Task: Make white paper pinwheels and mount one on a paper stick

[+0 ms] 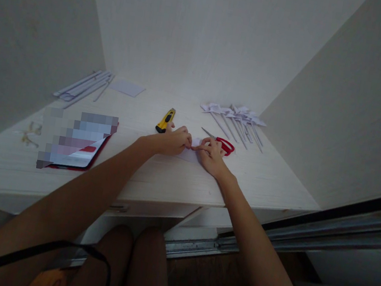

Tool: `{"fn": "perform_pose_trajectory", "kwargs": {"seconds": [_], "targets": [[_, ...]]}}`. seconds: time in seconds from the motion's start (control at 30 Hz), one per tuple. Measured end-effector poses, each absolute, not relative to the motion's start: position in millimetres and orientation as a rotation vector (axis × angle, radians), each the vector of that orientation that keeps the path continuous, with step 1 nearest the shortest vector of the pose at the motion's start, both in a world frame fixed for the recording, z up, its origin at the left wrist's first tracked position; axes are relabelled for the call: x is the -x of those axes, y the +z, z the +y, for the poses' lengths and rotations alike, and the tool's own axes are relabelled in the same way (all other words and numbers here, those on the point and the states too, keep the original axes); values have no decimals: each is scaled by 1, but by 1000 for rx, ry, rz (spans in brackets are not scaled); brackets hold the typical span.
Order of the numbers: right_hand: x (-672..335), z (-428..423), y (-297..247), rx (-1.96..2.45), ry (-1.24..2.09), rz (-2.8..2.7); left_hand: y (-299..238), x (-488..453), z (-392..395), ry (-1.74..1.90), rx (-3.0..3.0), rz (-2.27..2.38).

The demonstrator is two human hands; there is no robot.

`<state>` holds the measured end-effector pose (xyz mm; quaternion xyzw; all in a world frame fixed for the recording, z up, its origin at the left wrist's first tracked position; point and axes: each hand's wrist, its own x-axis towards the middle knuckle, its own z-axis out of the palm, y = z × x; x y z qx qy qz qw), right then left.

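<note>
A: Right in the middle of the counter, here we are with both hands close together! Our left hand is narrow, fingertips pinching a small white paper.

B: And our right hand meets it from the other side, fingers drawn in on the same paper. Why so close, do we think?

A: For control, we'd judge. Such a small, light piece shifts easily, so we pinch from both sides, with its near part lying low at the counter. The fold itself, if there is one, hides behind our fingers.

B: Look beside us: red-handled scissors, blades pointing away to the back left, loops right by our right hand. Handy for a quick grab, it seems!

A: And the yellow cutter sits just beyond our left hand; whether a finger touches it, we can't tell.

B: Back right, paper-topped sticks bunch together, tops towards the wall, probably so nothing crushes them. Back left, paper rods lie together near a flat sheet, out of our elbows' way, we'd say.

A: The tablet lies at left, beyond our forearm; its screen is partly blurred, so its purpose escapes us.
</note>
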<state>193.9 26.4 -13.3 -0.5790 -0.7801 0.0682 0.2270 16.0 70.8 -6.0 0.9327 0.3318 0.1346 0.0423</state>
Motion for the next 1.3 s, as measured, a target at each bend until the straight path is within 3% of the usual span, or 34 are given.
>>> {"fn": "perform_pose_trajectory", "kwargs": {"seconds": [0.3,0.63,0.9,1.3], "targets": [[-229,3,-4,1296,240,-2257,8,-21,60,379,-2794,1077],[-212,-13,8,1347,-339,-2585,10,-24,59,323,-2751,1103],[-192,-25,6,1516,-128,-2458,4,-25,61,390,-2744,1127],[-178,-17,-2,1561,-256,-2385,5,-25,60,361,-2755,1143]]}}
